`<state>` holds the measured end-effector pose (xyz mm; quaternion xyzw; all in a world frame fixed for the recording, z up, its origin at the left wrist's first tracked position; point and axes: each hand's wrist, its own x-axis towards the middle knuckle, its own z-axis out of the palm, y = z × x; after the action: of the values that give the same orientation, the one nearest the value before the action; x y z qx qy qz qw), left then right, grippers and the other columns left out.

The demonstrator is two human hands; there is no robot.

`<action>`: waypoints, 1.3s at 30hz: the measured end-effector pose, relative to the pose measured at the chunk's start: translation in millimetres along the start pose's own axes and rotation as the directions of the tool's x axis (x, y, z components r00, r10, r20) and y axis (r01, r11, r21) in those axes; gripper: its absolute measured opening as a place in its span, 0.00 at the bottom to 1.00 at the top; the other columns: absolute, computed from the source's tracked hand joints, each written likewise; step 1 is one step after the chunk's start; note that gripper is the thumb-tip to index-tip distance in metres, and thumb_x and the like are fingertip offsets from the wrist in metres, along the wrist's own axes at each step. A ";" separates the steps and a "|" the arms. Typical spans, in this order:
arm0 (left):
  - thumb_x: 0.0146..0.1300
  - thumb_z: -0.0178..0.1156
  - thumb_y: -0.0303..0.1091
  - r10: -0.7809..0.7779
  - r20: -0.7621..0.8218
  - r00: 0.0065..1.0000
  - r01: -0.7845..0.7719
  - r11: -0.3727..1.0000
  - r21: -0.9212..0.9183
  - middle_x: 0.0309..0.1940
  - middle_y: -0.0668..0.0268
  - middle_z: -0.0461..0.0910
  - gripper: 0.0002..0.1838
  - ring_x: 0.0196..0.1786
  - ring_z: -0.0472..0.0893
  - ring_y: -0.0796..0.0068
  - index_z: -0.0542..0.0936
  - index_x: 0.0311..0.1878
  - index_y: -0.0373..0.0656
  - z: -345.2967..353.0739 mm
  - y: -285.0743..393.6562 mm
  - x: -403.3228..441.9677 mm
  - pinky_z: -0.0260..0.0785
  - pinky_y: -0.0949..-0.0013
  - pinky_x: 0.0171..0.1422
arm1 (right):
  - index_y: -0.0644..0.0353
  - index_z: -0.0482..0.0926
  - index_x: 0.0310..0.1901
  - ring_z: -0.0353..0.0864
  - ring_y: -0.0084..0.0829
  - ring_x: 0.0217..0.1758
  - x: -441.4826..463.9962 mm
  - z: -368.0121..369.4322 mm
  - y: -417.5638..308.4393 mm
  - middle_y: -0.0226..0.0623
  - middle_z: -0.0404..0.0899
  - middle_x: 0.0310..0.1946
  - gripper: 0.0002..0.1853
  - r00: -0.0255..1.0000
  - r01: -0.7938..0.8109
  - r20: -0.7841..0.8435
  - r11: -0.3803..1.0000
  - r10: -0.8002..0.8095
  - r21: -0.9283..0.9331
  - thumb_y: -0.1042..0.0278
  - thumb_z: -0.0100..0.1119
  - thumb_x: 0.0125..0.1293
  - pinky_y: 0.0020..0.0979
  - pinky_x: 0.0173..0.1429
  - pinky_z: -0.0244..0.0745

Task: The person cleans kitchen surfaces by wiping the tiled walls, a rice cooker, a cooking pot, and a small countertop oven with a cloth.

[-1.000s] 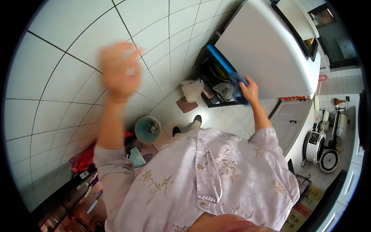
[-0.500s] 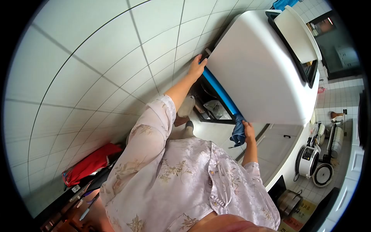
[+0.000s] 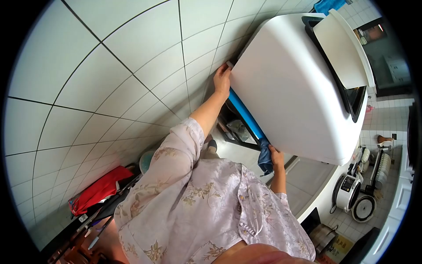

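- The person's left hand (image 3: 223,81) is at one end of the lower edge of a large, glossy white, box-shaped body (image 3: 290,88) with rounded corners, its fingers bent around the corner on the wall side; whether it grips or only rests there cannot be told.
- The right hand (image 3: 277,158) is closed on a crumpled dark-blue cloth (image 3: 265,158), well apart from the left hand, near the other end of that same edge; most of the cloth hangs on the side towards the left hand.
- Between the two hands, a long, flat, bright-blue strip (image 3: 245,113) runs along the white body's lower edge, its near end meeting the cloth.
- Below that strip, also between the hands, a clear plastic bag (image 3: 239,131) lies in a dark-framed space.
- To the left of the left hand stands a wall of glossy white square tiles (image 3: 132,53).
- Well to the right of the right hand are a white, rounded cooker with a black control panel (image 3: 347,191) and, nearer the person, a silver metal pot (image 3: 324,237).
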<state>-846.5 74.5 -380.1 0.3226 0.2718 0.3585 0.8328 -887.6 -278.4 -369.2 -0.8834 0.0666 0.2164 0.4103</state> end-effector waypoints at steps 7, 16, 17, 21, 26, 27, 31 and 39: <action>0.60 0.51 0.30 0.018 -0.001 1.000 -0.018 0.999 0.041 0.54 0.60 0.73 0.23 0.56 0.71 0.71 0.69 0.59 0.33 -0.5 -5.1 2.3 0.60 0.72 0.62 | 0.66 0.79 0.45 0.76 0.34 0.48 9.7 2.3 12.6 0.43 0.79 0.43 0.18 0.999 0.036 0.023 0.995 -0.038 0.096 0.66 0.61 0.53 0.30 0.54 0.66; 0.60 0.49 0.29 -0.017 -0.002 1.000 0.017 0.998 -0.060 0.53 0.61 0.73 0.23 0.55 0.71 0.71 0.68 0.59 0.33 9.0 3.0 -4.0 0.60 0.71 0.61 | 0.67 0.77 0.46 0.76 0.36 0.47 10.8 1.6 14.9 0.45 0.79 0.43 0.21 0.999 0.045 -0.018 0.994 -0.043 0.097 0.67 0.64 0.50 0.31 0.54 0.67; 0.60 0.49 0.29 -0.017 -0.005 1.000 0.017 0.998 -0.063 0.53 0.60 0.73 0.23 0.55 0.71 0.71 0.68 0.59 0.33 9.1 3.2 -4.1 0.60 0.70 0.61 | 0.68 0.77 0.47 0.76 0.36 0.47 10.3 1.4 13.8 0.45 0.78 0.44 0.21 0.999 0.039 -0.010 0.994 -0.038 0.106 0.67 0.64 0.50 0.31 0.54 0.67; 0.60 0.49 0.29 -0.028 -0.011 1.000 0.027 0.997 -0.077 0.53 0.60 0.73 0.23 0.55 0.71 0.71 0.68 0.59 0.33 10.1 3.0 -3.7 0.60 0.70 0.62 | 0.67 0.77 0.46 0.75 0.33 0.44 4.3 2.5 6.5 0.40 0.78 0.41 0.20 0.996 0.082 -0.043 0.995 -0.080 0.063 0.66 0.62 0.51 0.30 0.51 0.67; 0.60 0.48 0.29 -0.029 -0.009 1.000 0.029 0.996 -0.079 0.54 0.60 0.72 0.23 0.56 0.70 0.71 0.68 0.59 0.33 11.1 4.3 -4.3 0.60 0.70 0.62 | 0.67 0.77 0.47 0.75 0.34 0.46 4.3 1.9 5.5 0.42 0.78 0.43 0.21 0.998 0.054 -0.024 0.992 -0.052 0.113 0.67 0.62 0.51 0.31 0.53 0.67; 0.60 0.48 0.29 -0.029 -0.011 1.000 0.028 0.996 -0.080 0.54 0.60 0.72 0.23 0.56 0.70 0.71 0.68 0.59 0.33 11.5 4.6 -4.6 0.60 0.70 0.62 | 0.67 0.77 0.47 0.75 0.34 0.46 4.7 1.7 5.9 0.42 0.78 0.43 0.21 0.998 0.055 -0.022 0.992 -0.053 0.111 0.67 0.62 0.51 0.31 0.53 0.67; 0.60 0.48 0.28 -0.036 -0.017 0.999 0.035 0.996 -0.079 0.53 0.60 0.73 0.22 0.55 0.70 0.71 0.68 0.59 0.34 12.2 4.9 -3.9 0.60 0.70 0.61 | 0.68 0.77 0.47 0.75 0.35 0.46 2.4 1.0 1.4 0.43 0.78 0.43 0.21 0.995 0.094 -0.032 0.992 -0.091 0.083 0.69 0.63 0.50 0.31 0.53 0.67; 0.59 0.48 0.28 -0.019 -0.009 1.000 0.018 0.997 -0.074 0.52 0.61 0.73 0.22 0.54 0.71 0.72 0.69 0.58 0.35 7.7 -4.3 1.5 0.61 0.70 0.60 | 0.68 0.77 0.46 0.75 0.35 0.45 2.7 0.2 2.2 0.43 0.78 0.43 0.21 0.996 0.087 -0.027 0.991 -0.084 0.100 0.69 0.63 0.49 0.31 0.53 0.67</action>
<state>-838.5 70.7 -378.7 0.2871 0.2654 0.3621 0.8462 -885.9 -279.6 -372.1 -0.8660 0.0442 0.1848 0.4626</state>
